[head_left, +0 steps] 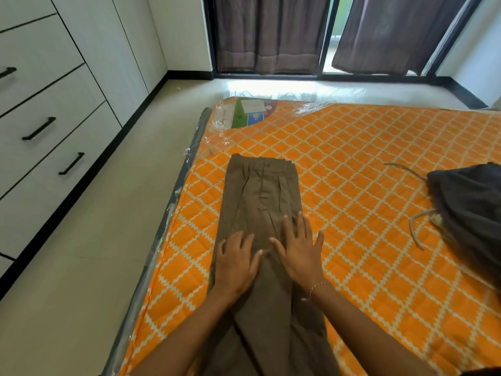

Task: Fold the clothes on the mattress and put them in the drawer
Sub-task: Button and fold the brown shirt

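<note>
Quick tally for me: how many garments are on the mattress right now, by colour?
Brown: 1, the brown trousers, under the flat left hand and right hand.
Dark grey: 1, the dark garment at the right edge, with a drawstring.
Total: 2

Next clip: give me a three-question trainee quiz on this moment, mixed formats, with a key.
1. True or false: both hands lie flat on the brown trousers.
2. The dark garment lies to which side of the trousers: A left, B right?
3. Fill in: the drawers are all ____.

Key:
1. True; left hand and right hand press with straight fingers.
2. B.
3. Closed.
</note>
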Available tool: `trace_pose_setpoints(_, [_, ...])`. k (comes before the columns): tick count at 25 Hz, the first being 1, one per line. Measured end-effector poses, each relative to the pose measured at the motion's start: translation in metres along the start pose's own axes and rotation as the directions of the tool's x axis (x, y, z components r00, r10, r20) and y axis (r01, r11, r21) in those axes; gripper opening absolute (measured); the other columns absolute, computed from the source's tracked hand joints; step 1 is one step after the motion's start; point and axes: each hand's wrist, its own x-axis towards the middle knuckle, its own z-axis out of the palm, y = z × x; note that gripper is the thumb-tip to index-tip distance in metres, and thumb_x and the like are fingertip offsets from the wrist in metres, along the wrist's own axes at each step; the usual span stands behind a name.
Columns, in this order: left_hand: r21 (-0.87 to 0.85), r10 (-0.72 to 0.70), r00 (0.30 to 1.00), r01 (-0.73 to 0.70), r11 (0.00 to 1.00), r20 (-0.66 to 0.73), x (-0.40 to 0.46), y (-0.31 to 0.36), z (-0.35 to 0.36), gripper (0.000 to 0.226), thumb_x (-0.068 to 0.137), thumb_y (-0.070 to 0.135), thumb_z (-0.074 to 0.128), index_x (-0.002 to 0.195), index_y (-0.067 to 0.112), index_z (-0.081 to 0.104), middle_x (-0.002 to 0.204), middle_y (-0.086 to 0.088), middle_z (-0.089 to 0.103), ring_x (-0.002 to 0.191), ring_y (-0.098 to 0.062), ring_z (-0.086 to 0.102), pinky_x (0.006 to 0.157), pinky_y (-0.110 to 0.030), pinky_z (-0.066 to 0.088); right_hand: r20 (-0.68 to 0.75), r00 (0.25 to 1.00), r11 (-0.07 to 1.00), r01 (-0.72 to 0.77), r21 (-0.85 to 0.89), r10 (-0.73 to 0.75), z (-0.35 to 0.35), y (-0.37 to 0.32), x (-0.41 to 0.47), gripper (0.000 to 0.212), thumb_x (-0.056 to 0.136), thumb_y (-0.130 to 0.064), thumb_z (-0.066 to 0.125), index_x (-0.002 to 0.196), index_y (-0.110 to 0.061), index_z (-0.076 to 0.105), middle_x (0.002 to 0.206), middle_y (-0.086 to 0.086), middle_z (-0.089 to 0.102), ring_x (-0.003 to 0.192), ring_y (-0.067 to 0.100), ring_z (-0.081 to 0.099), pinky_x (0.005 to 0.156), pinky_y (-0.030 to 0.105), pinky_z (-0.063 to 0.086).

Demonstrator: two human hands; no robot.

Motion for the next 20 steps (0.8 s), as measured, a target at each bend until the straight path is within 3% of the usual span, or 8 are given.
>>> trace_pose_setpoints(2, [-0.02, -0.074, 0.997, 0.074, 0.997, 0.007, 0.05, -0.007, -0.001, 0.079, 0.089, 0.067, 0.012, 0.151, 0.019, 0.015, 0.159, -0.011, 0.008, 0.147, -0.024, 0.005, 0.115, -0.045, 0.01, -0.017, 1.0, 1.0, -0.011, 0.011, 0.012, -0.009, 0.006, 0.047, 0.116, 0.054, -0.083, -0.031, 0.152, -0.026, -0.004, 0.159, 0.012, -0.009, 0.147, 0.027, -0.011, 0.111, 0.061, -0.003])
trace_pose_setpoints(6, [0.056, 0.12, 0.99, -0.124, 0.991, 0.075, 0.124, -0.008, 0.017, 0.089, 0.079, 0.076, -0.011, 0.151, 0.025, -0.001, 0.158, -0.007, -0.011, 0.146, -0.023, -0.013, 0.114, -0.047, -0.007, 0.045, 0.999, 0.998, -0.017, -0.054, 0.02, -0.001, 0.013, 0.123, 0.093, 0.074, -0.081, -0.008, 0.15, -0.028, -0.014, 0.159, 0.011, -0.012, 0.147, 0.025, -0.011, 0.111, 0.061, -0.003])
trace_pose_setpoints(7, [0.064, 0.094, 0.988, -0.103, 0.993, 0.122, 0.133, -0.009, 0.023, 0.082, 0.084, 0.074, -0.003, 0.151, 0.027, -0.005, 0.158, -0.008, -0.014, 0.145, -0.023, -0.015, 0.114, -0.048, -0.007, 0.073, 0.995, 0.997, -0.069, -0.025, 0.071, 0.003, 0.017, 0.138, 0.086, 0.084, -0.077, 0.007, 0.151, -0.026, -0.011, 0.159, 0.011, -0.007, 0.147, 0.026, -0.005, 0.112, 0.059, 0.002])
trace_pose_setpoints(9, [-0.045, -0.144, 0.98, 0.151, 0.988, 0.135, 0.161, -0.014, 0.026, 0.08, 0.092, 0.066, 0.022, 0.151, 0.022, -0.009, 0.158, -0.01, -0.017, 0.146, -0.025, -0.015, 0.115, -0.048, -0.002, 0.005, 0.98, 0.96, -0.195, 0.202, 0.198, 0.006, 0.02, 0.167, 0.088, 0.088, -0.068, 0.036, 0.153, -0.018, 0.002, 0.158, 0.012, 0.014, 0.145, 0.028, 0.015, 0.112, 0.055, 0.014])
trace_pose_setpoints(12, [-0.407, -0.521, 0.838, 0.537, 0.739, 0.159, 0.222, -0.028, 0.016, 0.087, 0.089, 0.051, 0.055, 0.151, 0.013, 0.008, 0.157, -0.015, 0.004, 0.144, -0.033, 0.007, 0.115, -0.048, 0.011, -0.011, 0.889, 0.545, -0.271, 0.793, 0.457, -0.001, 0.033, 0.219, 0.085, 0.08, -0.047, 0.07, 0.144, -0.007, 0.031, 0.138, 0.016, 0.047, 0.127, 0.034, 0.045, 0.103, 0.044, 0.04])
trace_pose_setpoints(15, [-0.712, -0.549, 0.779, 0.569, 0.412, 0.304, 0.262, -0.04, 0.01, 0.072, 0.081, 0.024, 0.072, 0.14, 0.009, 0.034, 0.14, -0.014, 0.043, 0.119, -0.032, 0.049, 0.095, -0.042, 0.044, 0.325, 0.864, 0.157, -0.408, 0.899, 0.385, -0.015, 0.058, 0.255, 0.057, 0.071, -0.032, 0.081, 0.115, -0.001, 0.061, 0.118, 0.019, 0.063, 0.109, 0.034, 0.059, 0.094, 0.049, 0.05])
trace_pose_setpoints(18, [-0.783, -0.47, 0.757, 0.591, 0.196, 0.454, 0.266, -0.041, -0.008, 0.043, 0.082, 0.005, 0.069, 0.123, 0.001, 0.056, 0.119, -0.016, 0.062, 0.087, -0.025, 0.059, 0.072, -0.034, 0.048, 0.599, 0.791, 0.099, -0.611, 0.786, 0.128, -0.021, 0.057, 0.255, 0.04, 0.079, -0.025, 0.075, 0.11, -0.002, 0.064, 0.106, 0.017, 0.066, 0.095, 0.031, 0.064, 0.083, 0.044, 0.054])
trace_pose_setpoints(20, [-0.807, -0.399, 0.785, 0.568, 0.159, 0.474, 0.259, -0.038, -0.025, 0.038, 0.084, 0.0, 0.065, 0.122, 0.001, 0.059, 0.118, -0.018, 0.062, 0.07, -0.021, 0.061, 0.062, -0.028, 0.049, 0.612, 0.788, 0.125, -0.615, 0.778, 0.069, -0.029, 0.043, 0.246, 0.026, 0.083, -0.015, 0.07, 0.105, -0.003, 0.065, 0.094, 0.014, 0.07, 0.08, 0.028, 0.067, 0.072, 0.04, 0.056])
